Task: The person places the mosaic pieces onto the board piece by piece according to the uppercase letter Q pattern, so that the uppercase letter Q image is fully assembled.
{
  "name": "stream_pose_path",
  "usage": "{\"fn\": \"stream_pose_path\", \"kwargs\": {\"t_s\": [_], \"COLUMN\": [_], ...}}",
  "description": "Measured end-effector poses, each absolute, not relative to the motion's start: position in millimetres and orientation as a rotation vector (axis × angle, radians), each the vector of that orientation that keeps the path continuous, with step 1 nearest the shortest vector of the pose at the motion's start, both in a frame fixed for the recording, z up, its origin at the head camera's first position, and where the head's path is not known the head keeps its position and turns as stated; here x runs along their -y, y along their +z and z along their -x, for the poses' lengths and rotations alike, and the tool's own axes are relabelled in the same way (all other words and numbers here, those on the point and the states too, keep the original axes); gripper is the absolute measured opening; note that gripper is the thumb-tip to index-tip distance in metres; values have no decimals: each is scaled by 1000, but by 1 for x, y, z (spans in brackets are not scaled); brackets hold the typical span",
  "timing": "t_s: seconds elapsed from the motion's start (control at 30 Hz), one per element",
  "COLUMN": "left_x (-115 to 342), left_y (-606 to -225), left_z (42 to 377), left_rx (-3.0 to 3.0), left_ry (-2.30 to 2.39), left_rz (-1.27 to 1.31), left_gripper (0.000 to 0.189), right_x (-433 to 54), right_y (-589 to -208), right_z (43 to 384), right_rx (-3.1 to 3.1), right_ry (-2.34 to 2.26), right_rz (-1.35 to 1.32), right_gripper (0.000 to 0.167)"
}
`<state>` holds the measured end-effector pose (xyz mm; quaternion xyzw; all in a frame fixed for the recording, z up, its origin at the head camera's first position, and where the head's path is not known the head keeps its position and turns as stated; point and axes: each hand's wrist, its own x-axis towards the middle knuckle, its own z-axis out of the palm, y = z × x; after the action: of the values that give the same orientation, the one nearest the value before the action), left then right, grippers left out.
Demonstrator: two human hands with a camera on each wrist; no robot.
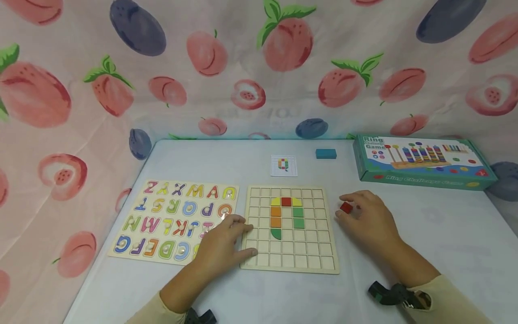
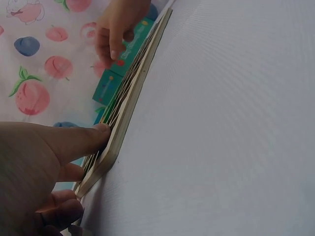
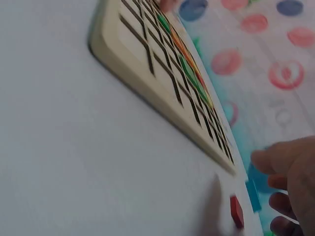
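A wooden grid board (image 1: pixel 319 247) bears several coloured pieces: yellow quarter rounds at the top corners, a red square (image 1: pixel 286 202) between them, orange squares (image 1: pixel 276 216) at left, green squares (image 1: pixel 298 217) at right and a green quarter round (image 1: pixel 276 234) lower left. My left hand (image 1: pixel 220 245) rests at the board's left edge, fingers spread, its thumb (image 2: pixel 86 140) touching the board. Right of the board, my right hand (image 1: pixel 372 220) is over a small red block (image 1: pixel 346 207). In the right wrist view that block (image 3: pixel 236 211) lies on the table, apart from the fingers.
An alphabet puzzle board (image 1: pixel 162 216) lies left of the grid board, partly under my left hand. Behind the grid are a small pattern card (image 1: pixel 284 166) and a blue block (image 1: pixel 326 154). A green Ring Challenge Game box (image 1: pixel 425 162) stands at the back right, near a fruit-print cloth (image 1: pixel 243 49).
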<state>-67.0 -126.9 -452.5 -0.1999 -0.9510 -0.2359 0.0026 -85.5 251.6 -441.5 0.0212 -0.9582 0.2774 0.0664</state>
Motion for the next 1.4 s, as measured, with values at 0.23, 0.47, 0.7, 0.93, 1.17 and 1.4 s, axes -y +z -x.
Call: {"fn": "stream_pose_path", "kwargs": {"t_s": [0.23,0.47,0.7,0.93,1.17,1.4], "left_x": [126,127,127,127,127,128], "left_y": [-452,-452,-453,-454,-455,-455], "left_z": [67,66,67,67,68,69], "left_rx": [3002,3002,2997,3005,3013,3014], "left_ry": [-737,-740,-735,-724,-738,-725], "left_rz": [609,600,613,611,607,612], "left_gripper": [55,55,55,55,56,56], "right_x": [-280,-283,-279,-259,-222,-187], "right_y": [-445,-459,-460,-454,-446,-444], "right_z": [96,98,100,96,84,75], "right_rx": [2921,2944,2929,2929,2908,2863], "right_ry": [813,821,820,894,979,930], "right_rz": [-77,-107,-79,-130,-350,-545], "right_gripper": [46,39,29,27,24,22]}}
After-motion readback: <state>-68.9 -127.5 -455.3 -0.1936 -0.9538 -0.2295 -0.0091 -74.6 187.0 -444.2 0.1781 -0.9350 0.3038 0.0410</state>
